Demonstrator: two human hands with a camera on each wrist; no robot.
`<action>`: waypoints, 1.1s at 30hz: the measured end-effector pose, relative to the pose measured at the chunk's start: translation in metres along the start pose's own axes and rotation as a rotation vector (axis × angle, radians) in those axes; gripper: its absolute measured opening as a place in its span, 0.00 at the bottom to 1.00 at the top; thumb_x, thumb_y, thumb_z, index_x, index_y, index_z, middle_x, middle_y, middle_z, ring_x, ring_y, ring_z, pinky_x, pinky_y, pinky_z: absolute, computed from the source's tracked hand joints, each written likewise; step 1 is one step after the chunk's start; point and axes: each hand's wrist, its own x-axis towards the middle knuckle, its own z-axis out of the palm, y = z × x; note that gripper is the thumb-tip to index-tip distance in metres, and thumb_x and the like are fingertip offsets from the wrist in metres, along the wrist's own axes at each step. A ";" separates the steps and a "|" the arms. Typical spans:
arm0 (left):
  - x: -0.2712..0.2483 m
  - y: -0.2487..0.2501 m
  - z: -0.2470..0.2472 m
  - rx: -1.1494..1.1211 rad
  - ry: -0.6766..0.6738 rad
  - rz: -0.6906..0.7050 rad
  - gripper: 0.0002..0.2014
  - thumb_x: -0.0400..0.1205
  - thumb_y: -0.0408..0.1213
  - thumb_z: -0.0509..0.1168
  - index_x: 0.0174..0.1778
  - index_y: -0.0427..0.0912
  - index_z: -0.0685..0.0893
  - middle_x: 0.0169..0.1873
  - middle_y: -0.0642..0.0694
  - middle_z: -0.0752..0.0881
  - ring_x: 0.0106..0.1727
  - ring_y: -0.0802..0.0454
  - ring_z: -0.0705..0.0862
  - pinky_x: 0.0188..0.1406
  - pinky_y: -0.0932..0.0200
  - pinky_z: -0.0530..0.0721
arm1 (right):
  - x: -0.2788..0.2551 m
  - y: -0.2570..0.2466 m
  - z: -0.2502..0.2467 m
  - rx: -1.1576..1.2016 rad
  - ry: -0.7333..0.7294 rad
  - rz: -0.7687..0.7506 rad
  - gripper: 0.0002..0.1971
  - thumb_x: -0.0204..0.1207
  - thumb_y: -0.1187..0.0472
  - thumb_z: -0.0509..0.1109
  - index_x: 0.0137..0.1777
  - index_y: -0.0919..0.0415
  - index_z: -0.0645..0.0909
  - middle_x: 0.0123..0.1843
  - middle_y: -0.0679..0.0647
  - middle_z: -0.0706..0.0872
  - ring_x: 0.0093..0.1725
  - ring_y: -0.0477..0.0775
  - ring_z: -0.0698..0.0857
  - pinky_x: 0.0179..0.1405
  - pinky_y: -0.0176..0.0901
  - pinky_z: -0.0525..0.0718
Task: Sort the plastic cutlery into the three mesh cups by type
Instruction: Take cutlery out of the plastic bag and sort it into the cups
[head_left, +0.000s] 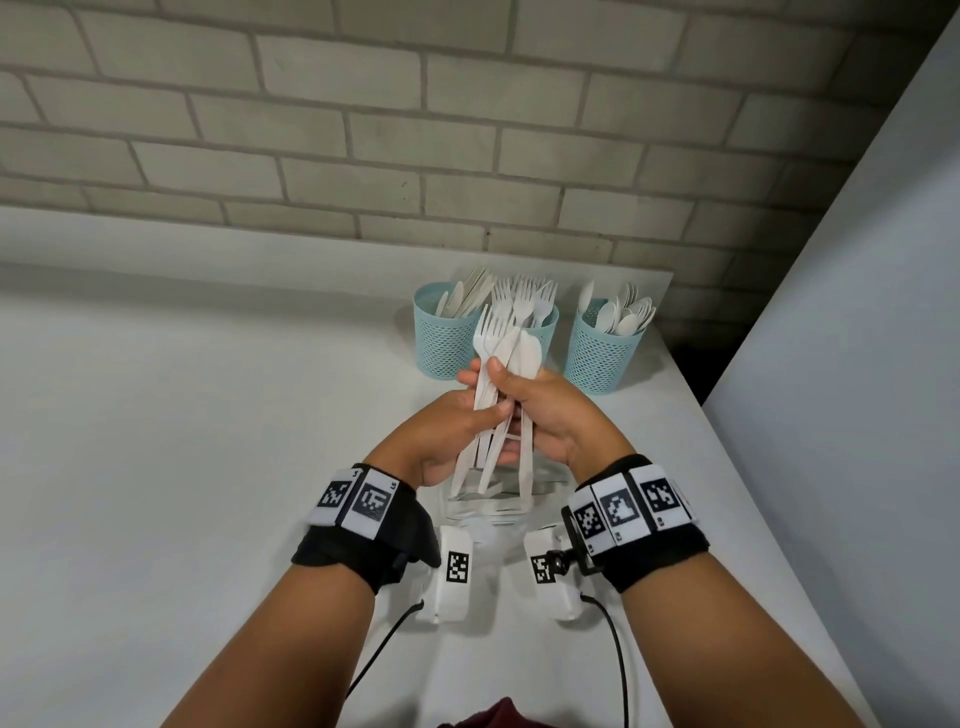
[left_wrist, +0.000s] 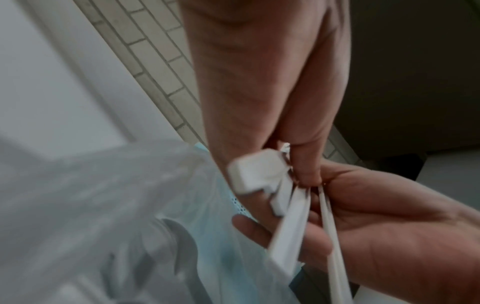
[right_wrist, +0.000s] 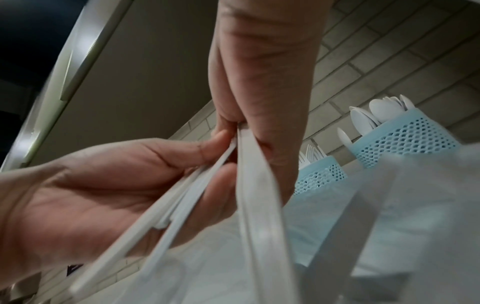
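Observation:
Three teal mesh cups stand at the back of the white table (head_left: 208, 415): the left cup (head_left: 441, 343) holds knives, the middle cup (head_left: 543, 332) forks, the right cup (head_left: 597, 358) spoons. Both hands hold one upright bundle of white plastic cutlery (head_left: 501, 358), forks and knives mixed, just in front of the cups. My left hand (head_left: 480, 397) grips the handles from the left, thumb across them. My right hand (head_left: 519, 400) grips them from the right, thumb up on the stems. The wrist views show the handles (left_wrist: 291, 226) (right_wrist: 257, 185) pinched between both hands.
More loose white cutlery (head_left: 493, 506) lies on the table under my hands. A brick wall (head_left: 363, 130) runs behind the cups, and a white panel (head_left: 857, 312) rises along the table's right side. Cables trail from the wrist cameras near the front edge.

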 end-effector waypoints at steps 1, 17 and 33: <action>0.000 0.000 0.000 -0.010 0.005 -0.010 0.08 0.85 0.33 0.58 0.52 0.35 0.82 0.43 0.38 0.87 0.39 0.50 0.90 0.41 0.58 0.90 | 0.000 0.002 0.000 -0.009 0.003 -0.003 0.08 0.81 0.56 0.63 0.52 0.57 0.83 0.53 0.52 0.89 0.45 0.48 0.89 0.45 0.49 0.88; 0.001 -0.010 0.007 -0.073 0.083 0.009 0.06 0.84 0.31 0.60 0.52 0.40 0.81 0.39 0.44 0.87 0.32 0.57 0.87 0.29 0.67 0.84 | 0.005 0.011 -0.001 -0.326 0.293 -0.060 0.21 0.78 0.38 0.60 0.42 0.55 0.82 0.44 0.58 0.90 0.43 0.59 0.89 0.41 0.53 0.88; 0.004 -0.013 -0.003 -0.040 0.190 -0.051 0.04 0.83 0.35 0.64 0.48 0.43 0.84 0.41 0.43 0.89 0.35 0.53 0.89 0.38 0.63 0.86 | 0.013 -0.005 -0.010 -0.449 0.464 -0.382 0.15 0.82 0.50 0.63 0.51 0.61 0.84 0.29 0.44 0.75 0.27 0.42 0.72 0.27 0.34 0.71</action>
